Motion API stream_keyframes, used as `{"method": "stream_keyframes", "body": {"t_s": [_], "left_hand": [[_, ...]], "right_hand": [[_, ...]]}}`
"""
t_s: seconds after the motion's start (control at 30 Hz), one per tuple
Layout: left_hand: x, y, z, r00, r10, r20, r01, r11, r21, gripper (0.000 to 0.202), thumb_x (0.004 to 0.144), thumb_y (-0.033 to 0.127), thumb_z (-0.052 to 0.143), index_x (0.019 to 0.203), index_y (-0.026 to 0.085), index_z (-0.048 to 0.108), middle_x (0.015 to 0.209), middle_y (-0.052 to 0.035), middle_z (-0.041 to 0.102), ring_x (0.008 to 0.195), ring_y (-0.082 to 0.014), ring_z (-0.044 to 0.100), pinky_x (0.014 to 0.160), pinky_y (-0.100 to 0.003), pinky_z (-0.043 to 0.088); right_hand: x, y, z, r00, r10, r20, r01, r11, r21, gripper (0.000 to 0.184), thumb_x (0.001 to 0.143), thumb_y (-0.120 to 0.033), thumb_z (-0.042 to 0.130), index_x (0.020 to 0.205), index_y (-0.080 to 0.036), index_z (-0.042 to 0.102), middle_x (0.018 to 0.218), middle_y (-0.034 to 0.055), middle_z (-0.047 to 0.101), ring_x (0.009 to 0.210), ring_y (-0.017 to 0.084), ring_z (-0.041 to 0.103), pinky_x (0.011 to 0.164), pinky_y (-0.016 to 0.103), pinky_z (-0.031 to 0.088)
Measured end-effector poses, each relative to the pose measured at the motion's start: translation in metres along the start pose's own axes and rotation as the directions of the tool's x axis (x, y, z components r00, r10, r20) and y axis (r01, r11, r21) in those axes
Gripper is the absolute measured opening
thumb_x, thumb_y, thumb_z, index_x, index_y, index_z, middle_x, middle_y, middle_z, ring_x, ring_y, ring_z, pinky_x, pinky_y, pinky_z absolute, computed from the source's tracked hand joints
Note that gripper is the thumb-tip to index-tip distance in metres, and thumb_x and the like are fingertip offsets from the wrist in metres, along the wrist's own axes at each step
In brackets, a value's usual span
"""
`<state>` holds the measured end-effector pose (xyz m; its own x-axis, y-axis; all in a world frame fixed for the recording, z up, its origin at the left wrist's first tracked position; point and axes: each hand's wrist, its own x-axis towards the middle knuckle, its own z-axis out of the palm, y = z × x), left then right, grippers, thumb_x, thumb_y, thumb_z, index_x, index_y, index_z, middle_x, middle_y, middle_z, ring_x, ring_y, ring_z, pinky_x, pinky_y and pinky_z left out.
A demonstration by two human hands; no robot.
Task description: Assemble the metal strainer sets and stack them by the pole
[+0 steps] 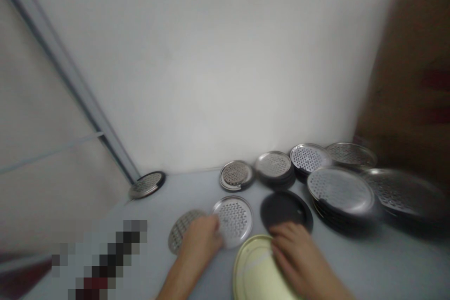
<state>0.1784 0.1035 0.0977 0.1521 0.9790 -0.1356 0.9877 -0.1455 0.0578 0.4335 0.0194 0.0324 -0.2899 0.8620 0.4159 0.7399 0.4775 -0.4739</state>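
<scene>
My left hand (203,236) is closed, its fingertips at the left edge of a round metal disc (234,220) with rows of raised grater-like holes. Part of a second perforated disc (183,229) shows behind that hand. Whatever the fingers pinch is hidden. My right hand (298,253) lies with fingers extended over the right rim of a round pale-yellow lid or plate (260,272), which the bottom edge cuts off. Just beyond its fingertips is a black round disc (284,208), lying flat. Motion blurs both hands somewhat.
Stacks of perforated metal discs with dark undersides, such as this near stack (341,192), stand along the back and right. A single disc (147,184) lies at the far left. A white wall (228,65) rises behind; a brown cardboard box (411,79) stands at the right.
</scene>
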Motion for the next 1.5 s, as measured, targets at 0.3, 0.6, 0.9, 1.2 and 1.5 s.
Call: {"method": "stream_keyframes", "body": {"t_s": [0.3,0.6,0.9,1.2,1.5], "left_hand": [[-0.005,-0.005,0.010,0.999,-0.002,-0.042,0.000,0.999,-0.041,0.020,0.084,0.008,0.061,0.095,0.019,0.073,0.098,-0.0084,0.078,0.098,-0.0238,0.072,0.080,-0.030,0.043],[-0.005,-0.019,0.003,0.990,0.022,-0.141,-0.035,0.995,-0.092,0.035,0.081,0.021,0.074,0.115,0.021,0.071,0.099,-0.0059,0.075,0.105,-0.0254,0.065,0.086,-0.030,0.042],[0.021,-0.041,0.001,0.998,0.063,0.007,-0.061,0.988,-0.140,0.032,0.070,0.032,0.080,0.100,0.023,0.072,0.087,-0.0010,0.074,0.081,-0.0202,0.067,0.065,-0.025,0.039],[0.038,-0.045,-0.001,0.985,0.123,0.121,-0.090,0.965,-0.245,0.040,0.061,0.030,0.084,0.096,0.018,0.068,0.076,0.0036,0.068,0.069,-0.0163,0.061,0.058,-0.024,0.037],[0.032,-0.050,0.007,0.985,0.167,0.051,-0.148,0.954,-0.262,0.014,0.076,0.030,0.073,0.083,0.019,0.068,0.074,0.0032,0.066,0.071,-0.0151,0.059,0.061,-0.023,0.035]], "right_hand": [[-0.001,-0.001,-0.002,1.000,-0.005,-0.020,0.004,1.000,-0.021,0.020,0.101,-0.017,0.052,0.101,-0.021,0.071,0.118,0.0088,0.071,0.108,0.027,0.060,0.095,0.044,0.044],[-0.002,0.002,0.001,1.000,-0.022,-0.013,0.021,0.998,-0.065,0.022,0.102,-0.019,0.049,0.102,-0.019,0.072,0.118,0.0102,0.071,0.108,0.028,0.060,0.094,0.046,0.044],[-0.003,0.003,-0.001,0.999,-0.041,-0.019,0.039,0.996,-0.079,0.023,0.102,-0.019,0.048,0.103,-0.020,0.072,0.119,0.0111,0.071,0.108,0.028,0.060,0.092,0.045,0.045],[-0.003,0.003,-0.004,0.999,-0.039,-0.003,0.039,0.994,-0.105,0.024,0.102,-0.021,0.048,0.105,-0.019,0.072,0.120,0.0114,0.071,0.108,0.029,0.060,0.090,0.046,0.044],[-0.003,0.004,-0.002,0.999,-0.037,-0.001,0.037,0.995,-0.094,0.024,0.102,-0.020,0.048,0.105,-0.019,0.072,0.120,0.0114,0.071,0.109,0.028,0.060,0.092,0.046,0.044]]}}
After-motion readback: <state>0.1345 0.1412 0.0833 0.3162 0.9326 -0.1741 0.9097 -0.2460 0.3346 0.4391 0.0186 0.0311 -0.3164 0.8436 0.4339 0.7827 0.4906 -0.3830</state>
